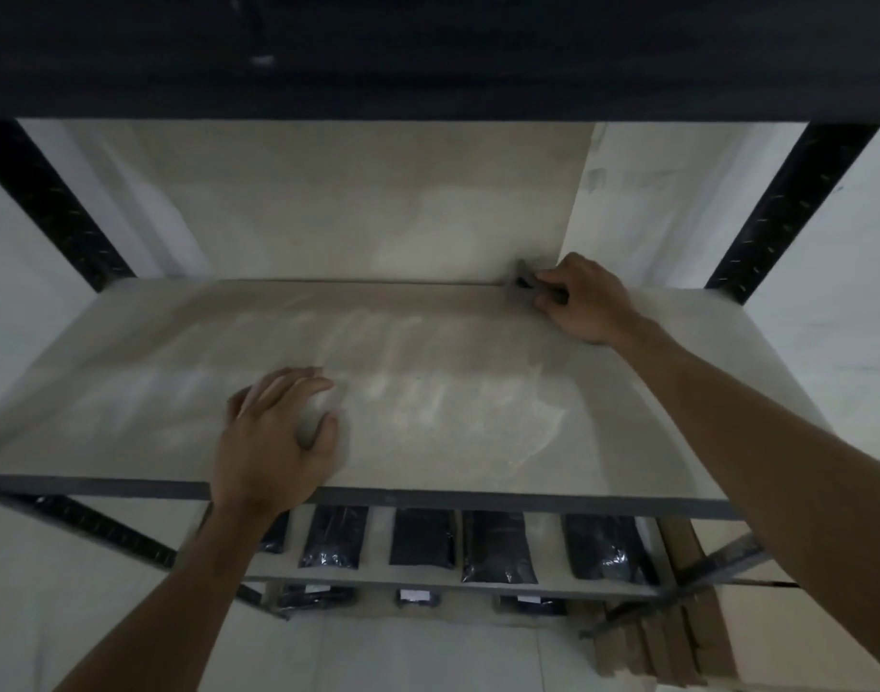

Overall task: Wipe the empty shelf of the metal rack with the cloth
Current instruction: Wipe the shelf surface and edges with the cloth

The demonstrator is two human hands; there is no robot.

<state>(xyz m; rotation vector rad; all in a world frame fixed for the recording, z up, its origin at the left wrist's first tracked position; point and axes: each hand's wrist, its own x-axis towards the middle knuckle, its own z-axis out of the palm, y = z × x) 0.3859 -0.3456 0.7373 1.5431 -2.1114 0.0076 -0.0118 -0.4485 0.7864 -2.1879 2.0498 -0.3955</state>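
Cloth point(523, 292) dark and bunched, at the far right corner of the shelf point(428, 407), about 1 o'clock from the shelf's middle, touching the back edge where wall point(328, 207) meets board. Right hand point(585, 304) gripping it, fingers curled round the wad, knuckles up, forearm stretching in from 4 o'clock. Left hand point(278, 432) flat on the shelf near its front edge, around 7 o'clock from the middle, fingers relaxed and slightly spread, holding nothing, wrist crossing the front lip. Hands well apart.

Shelf pale and bare, streaked with lighter smears across the middle, running from roughly 9 to 3 o'clock. Dark front rail point(477, 499) along the near edge. Black perforated posts point(53, 202) slanting up at 10 and 2 o'clock to a dark upper shelf point(428, 52) filling the top of the view.

Lower shelf point(378, 571) visible under the front rail at 6 o'clock, carrying a row of dark glossy packets point(497, 546) side by side, with more dark items on a level below, too dim to tell apart. Brown cardboard pieces point(677, 636) leaning beside the rack at 5 o'clock. Picture slightly blurred, fine detail of the cloth not clear.
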